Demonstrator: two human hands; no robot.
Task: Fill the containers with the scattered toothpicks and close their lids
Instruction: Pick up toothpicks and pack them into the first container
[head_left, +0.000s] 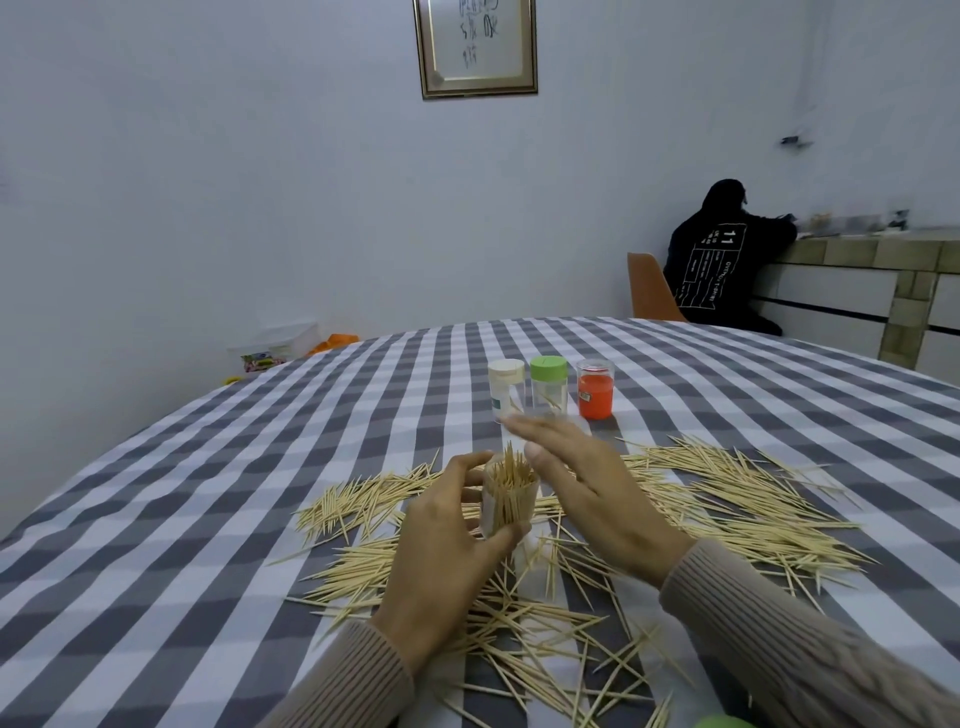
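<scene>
Grey-and-white checked cloth covers the table (208, 519), and pale wooden toothpicks (727, 499) lie scattered across it in loose heaps on the near side, left, right and in front of the person. A green rounded object (719, 721) pokes in at the bottom edge. Above the scatter, the left hand (447, 551) grips a clear container (506, 506) packed with upright toothpicks, fingers and thumb curled round its wall. The right hand (587, 488) hovers just beside the container's mouth, fingers straight and spread, holding nothing; a blurred clear shape by its fingertips cannot be made out. Both forearms wear ribbed beige sleeves (779, 634).

Farther back stand three containers in a row: a cream-lidded container (505, 387), a green-lidded container (548, 387), each with a few toothpicks inside, and an orange container (595, 389). Beyond the table, another person in a black hoodie (722, 260) sits on an orange chair (647, 286) at a tiled counter (872, 260). A framed picture (475, 47) hangs on the white wall.
</scene>
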